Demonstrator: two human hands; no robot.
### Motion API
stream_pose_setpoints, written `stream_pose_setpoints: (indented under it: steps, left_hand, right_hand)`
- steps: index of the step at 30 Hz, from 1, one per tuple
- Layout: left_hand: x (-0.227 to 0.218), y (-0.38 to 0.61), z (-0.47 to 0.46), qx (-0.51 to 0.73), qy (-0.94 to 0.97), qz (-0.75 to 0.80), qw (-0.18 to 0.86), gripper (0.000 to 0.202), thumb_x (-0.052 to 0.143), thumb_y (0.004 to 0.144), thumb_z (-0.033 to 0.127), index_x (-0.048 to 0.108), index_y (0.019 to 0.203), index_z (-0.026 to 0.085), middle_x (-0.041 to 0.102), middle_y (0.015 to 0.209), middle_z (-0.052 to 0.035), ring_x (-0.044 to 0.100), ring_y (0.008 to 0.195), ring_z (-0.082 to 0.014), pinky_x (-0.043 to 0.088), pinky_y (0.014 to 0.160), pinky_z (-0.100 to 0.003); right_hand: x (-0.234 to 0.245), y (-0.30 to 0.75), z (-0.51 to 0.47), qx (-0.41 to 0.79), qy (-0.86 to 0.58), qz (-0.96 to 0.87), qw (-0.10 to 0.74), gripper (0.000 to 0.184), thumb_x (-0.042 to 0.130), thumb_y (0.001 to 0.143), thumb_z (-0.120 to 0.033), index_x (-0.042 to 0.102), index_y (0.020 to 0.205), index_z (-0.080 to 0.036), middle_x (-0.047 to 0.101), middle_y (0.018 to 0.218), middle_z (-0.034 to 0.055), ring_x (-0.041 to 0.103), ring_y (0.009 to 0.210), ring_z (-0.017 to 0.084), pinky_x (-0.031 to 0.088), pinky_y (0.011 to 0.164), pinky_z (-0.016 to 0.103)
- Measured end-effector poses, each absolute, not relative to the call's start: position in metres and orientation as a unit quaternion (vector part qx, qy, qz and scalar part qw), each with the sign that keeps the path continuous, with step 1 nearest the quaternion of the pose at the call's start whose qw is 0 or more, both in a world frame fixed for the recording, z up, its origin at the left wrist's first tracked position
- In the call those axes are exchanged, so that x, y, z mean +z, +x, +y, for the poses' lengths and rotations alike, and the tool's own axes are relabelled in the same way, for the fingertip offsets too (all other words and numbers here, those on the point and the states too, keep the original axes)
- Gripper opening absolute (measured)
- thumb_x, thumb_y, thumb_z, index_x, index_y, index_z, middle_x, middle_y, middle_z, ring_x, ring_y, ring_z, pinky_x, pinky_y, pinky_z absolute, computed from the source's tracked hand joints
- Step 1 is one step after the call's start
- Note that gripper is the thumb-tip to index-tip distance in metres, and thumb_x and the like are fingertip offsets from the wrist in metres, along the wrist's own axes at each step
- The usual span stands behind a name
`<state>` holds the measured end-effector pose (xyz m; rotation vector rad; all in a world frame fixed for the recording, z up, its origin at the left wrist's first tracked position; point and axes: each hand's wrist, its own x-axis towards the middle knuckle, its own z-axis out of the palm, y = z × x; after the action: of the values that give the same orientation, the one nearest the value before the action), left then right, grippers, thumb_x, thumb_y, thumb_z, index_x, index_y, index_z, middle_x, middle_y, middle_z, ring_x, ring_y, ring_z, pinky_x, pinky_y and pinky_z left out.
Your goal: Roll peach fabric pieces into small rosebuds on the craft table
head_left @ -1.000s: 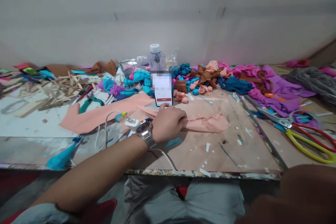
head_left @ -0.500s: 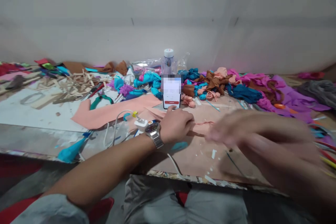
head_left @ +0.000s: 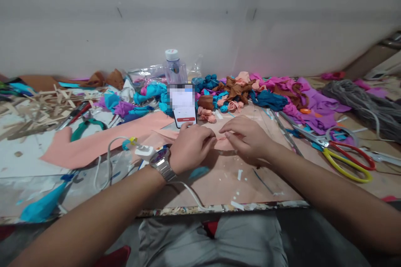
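My left hand (head_left: 189,147), a metal watch (head_left: 161,162) on its wrist, rests on the table with its fingers curled onto a strip of peach crepe paper (head_left: 100,144). My right hand (head_left: 247,137) meets it from the right and pinches the same strip at its gathered end. Both hands lie just in front of a phone (head_left: 184,106) standing upright with its screen lit. Small peach paper roses (head_left: 205,114) lie right beside the phone.
Scissors with yellow and red handles (head_left: 344,156) lie at the right. A heap of coloured crepe paper (head_left: 269,94) and a small bottle (head_left: 173,66) line the back wall. Wooden sticks (head_left: 34,108) and pliers (head_left: 86,125) are at the left. A white charger and cable (head_left: 138,150) sit by my left wrist.
My right hand came in from the lower right, swept across blurred, and now pinches the peach strip beside my left hand. The left hand stayed on the strip.
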<state>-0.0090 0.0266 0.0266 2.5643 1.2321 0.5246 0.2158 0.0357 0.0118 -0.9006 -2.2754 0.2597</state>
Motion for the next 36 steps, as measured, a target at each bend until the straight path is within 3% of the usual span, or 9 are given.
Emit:
stream_pose_setpoints:
  steps: [5,12,18,23,29,33,36]
  left_hand:
    - [0.027,-0.009,0.026,0.175,0.883,0.418,0.125,0.024,0.051,0.099,0.029,0.070,0.085,0.021,0.073,0.083,-0.0006,0.059,0.083,-0.0206,0.034,0.089,-0.040]
    - [0.026,-0.009,0.025,0.178,0.883,0.414,0.129,0.023,0.052,0.099,0.029,0.069,0.084,0.021,0.072,0.082,-0.0007,0.059,0.084,-0.0210,0.034,0.092,-0.042]
    - [0.029,-0.009,0.023,0.189,0.882,0.402,0.154,0.025,0.052,0.100,0.037,0.067,0.087,0.022,0.071,0.084,0.0009,0.060,0.086,-0.0206,0.032,0.098,-0.043]
    - [0.029,-0.008,0.022,0.191,0.883,0.405,0.139,0.027,0.052,0.100,0.038,0.066,0.084,0.022,0.067,0.077,0.0006,0.059,0.084,-0.0205,0.032,0.096,-0.043]
    - [0.029,-0.008,0.022,0.188,0.883,0.408,0.138,0.026,0.052,0.100,0.037,0.068,0.085,0.022,0.069,0.078,0.0010,0.059,0.082,-0.0202,0.033,0.092,-0.042]
    - [0.029,-0.009,0.022,0.194,0.884,0.401,0.144,0.016,0.058,0.096,0.030,0.069,0.089,0.022,0.073,0.085,0.0009,0.061,0.087,-0.0202,0.030,0.100,-0.044]
    - [0.029,-0.008,0.020,0.190,0.887,0.396,0.143,0.019,0.057,0.096,0.032,0.070,0.086,0.022,0.073,0.081,0.0006,0.062,0.086,-0.0205,0.029,0.102,-0.045]
  right_hand:
    - [0.007,0.210,0.029,0.175,-0.363,-0.872,0.278,0.016,0.061,0.092,-0.026,0.075,0.092,-0.018,0.074,0.083,0.0057,0.065,0.080,0.020,0.046,0.079,0.034]
    - [0.008,0.207,0.027,0.281,-0.392,-0.819,0.311,0.011,0.064,0.089,-0.019,0.075,0.087,-0.017,0.074,0.084,0.0035,0.064,0.077,0.016,0.045,0.071,0.026]
    - [0.007,0.205,0.027,0.237,-0.369,-0.839,0.322,0.013,0.064,0.090,-0.022,0.074,0.084,-0.017,0.072,0.077,0.0042,0.062,0.074,0.017,0.044,0.072,0.029]
    - [0.006,0.204,0.026,0.227,-0.382,-0.839,0.314,0.016,0.062,0.092,-0.026,0.074,0.085,-0.018,0.072,0.078,0.0052,0.063,0.074,0.018,0.044,0.072,0.030]
    - [0.005,0.205,0.026,0.228,-0.393,-0.827,0.333,0.007,0.066,0.088,-0.023,0.071,0.085,-0.018,0.071,0.083,0.0038,0.063,0.078,0.017,0.044,0.072,0.028]
    - [0.004,0.206,0.026,0.226,-0.387,-0.832,0.327,0.006,0.065,0.087,-0.020,0.070,0.085,-0.018,0.070,0.082,0.0034,0.061,0.078,0.017,0.044,0.072,0.028]
    - [0.003,0.205,0.025,0.254,-0.389,-0.825,0.320,0.006,0.064,0.084,-0.015,0.069,0.083,-0.018,0.069,0.082,0.0026,0.061,0.078,0.016,0.044,0.072,0.027]
